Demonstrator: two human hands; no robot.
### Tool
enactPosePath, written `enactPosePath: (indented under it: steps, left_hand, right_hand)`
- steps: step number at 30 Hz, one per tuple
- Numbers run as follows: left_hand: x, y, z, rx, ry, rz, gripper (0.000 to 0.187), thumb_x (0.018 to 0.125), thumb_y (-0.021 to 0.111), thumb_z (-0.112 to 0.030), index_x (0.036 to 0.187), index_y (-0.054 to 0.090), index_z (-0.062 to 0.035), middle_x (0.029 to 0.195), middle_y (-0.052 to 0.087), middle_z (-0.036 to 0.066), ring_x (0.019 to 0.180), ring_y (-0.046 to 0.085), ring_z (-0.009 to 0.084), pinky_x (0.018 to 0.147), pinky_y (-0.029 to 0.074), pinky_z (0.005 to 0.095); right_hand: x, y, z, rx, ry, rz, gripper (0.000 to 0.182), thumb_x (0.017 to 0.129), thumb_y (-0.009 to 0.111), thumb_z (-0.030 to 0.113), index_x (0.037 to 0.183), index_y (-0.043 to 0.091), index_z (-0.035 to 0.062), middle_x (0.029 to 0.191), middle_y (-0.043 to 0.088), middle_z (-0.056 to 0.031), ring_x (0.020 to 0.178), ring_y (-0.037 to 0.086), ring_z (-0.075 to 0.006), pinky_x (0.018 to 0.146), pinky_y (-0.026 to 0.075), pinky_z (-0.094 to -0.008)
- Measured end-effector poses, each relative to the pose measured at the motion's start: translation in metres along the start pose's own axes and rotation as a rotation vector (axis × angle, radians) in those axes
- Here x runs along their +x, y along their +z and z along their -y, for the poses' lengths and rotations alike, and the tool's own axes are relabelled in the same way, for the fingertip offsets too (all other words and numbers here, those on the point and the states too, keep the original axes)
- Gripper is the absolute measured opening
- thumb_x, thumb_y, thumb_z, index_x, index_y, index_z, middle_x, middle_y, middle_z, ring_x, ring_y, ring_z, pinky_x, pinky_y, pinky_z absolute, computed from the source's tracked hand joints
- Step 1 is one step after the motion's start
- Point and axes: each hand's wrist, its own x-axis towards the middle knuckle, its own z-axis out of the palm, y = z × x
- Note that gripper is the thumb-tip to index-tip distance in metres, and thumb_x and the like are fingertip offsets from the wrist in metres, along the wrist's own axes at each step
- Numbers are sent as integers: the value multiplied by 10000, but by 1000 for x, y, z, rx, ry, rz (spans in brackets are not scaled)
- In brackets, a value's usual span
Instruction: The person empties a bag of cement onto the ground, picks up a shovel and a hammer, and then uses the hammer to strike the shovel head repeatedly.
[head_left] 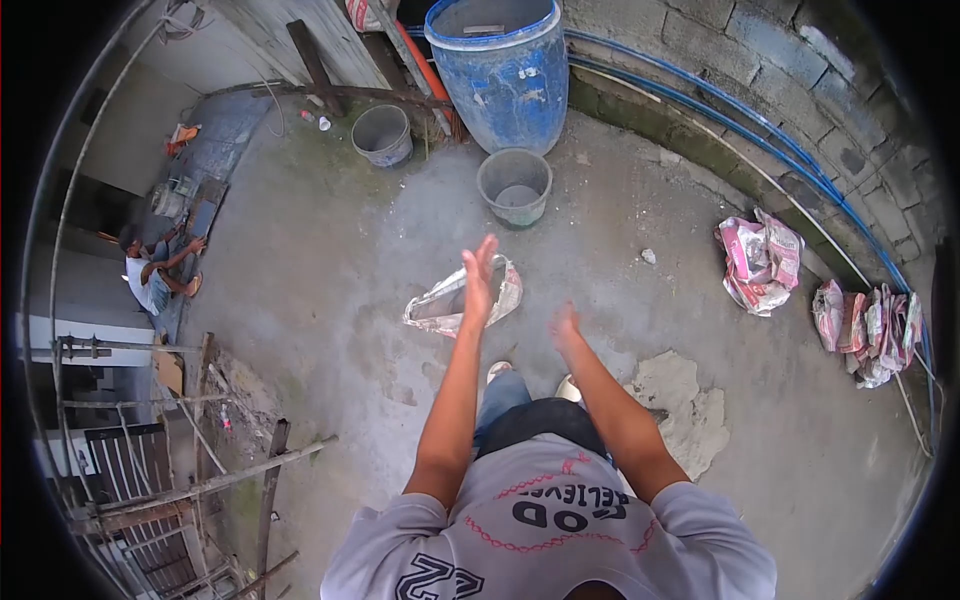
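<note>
My left hand [479, 275] is held out in front of me with its fingers stretched and nothing in it. In this view it overlaps an opened white and pink sack [511, 290] lying on the concrete floor. To the right of the sack, my right hand [566, 321] is raised over the floor, slightly blurred, its fingers apart and holding nothing. The two hands are apart from each other. Beyond the sack stands a grey-green bucket [515, 205].
A large blue drum [505, 90] and another bucket [382, 136] stand farther back. Crumpled sacks [760, 262] and a folded stack of sacks [870, 330] lie by the block wall on the right. A person [150, 275] sits at the left near wooden poles [210, 485].
</note>
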Motion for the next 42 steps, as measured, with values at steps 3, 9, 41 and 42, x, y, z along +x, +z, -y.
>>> enactPosePath:
  steps: [3, 9, 41, 42]
  left_hand:
    - [-2, 7, 47, 276, -75, -41, 760, 837, 116, -603, 1284, 304, -17, 1307, 329, 190, 1244, 249, 313, 1016, 166, 407]
    - [-68, -195, 171, 1104, -675, -46, 694, 818, 274, -558, 1181, 449, 7, 1187, 449, 231, 1146, 393, 345, 976, 279, 382]
    - [-109, -5, 250, -127, -748, -1546, 287, 800, 502, -298, 836, 558, -19, 667, 593, 77, 545, 532, 152, 484, 428, 308]
    - [-127, 27, 250, -204, -1037, -1540, 257, 791, 489, -287, 880, 539, -51, 710, 591, 97, 574, 533, 184, 520, 435, 380]
  right_hand:
    - [-68, 107, 68, -128, -296, 451, 934, 762, 229, 706, 1312, 161, -46, 1370, 192, -184, 1250, 214, -320, 1011, 196, -418]
    - [-121, 103, 197, -542, -644, 824, 692, 856, 256, 560, 1195, 423, -19, 1221, 430, -163, 1148, 391, -265, 949, 316, -385]
    - [107, 342, 603, -1640, -1590, 462, 579, 676, 672, 334, 1078, 510, -51, 1065, 539, -224, 985, 527, -328, 865, 396, -361]
    - [120, 352, 608, -1773, -1478, 520, 673, 656, 671, 397, 1102, 485, -71, 1096, 512, -247, 1030, 501, -334, 897, 370, -353]
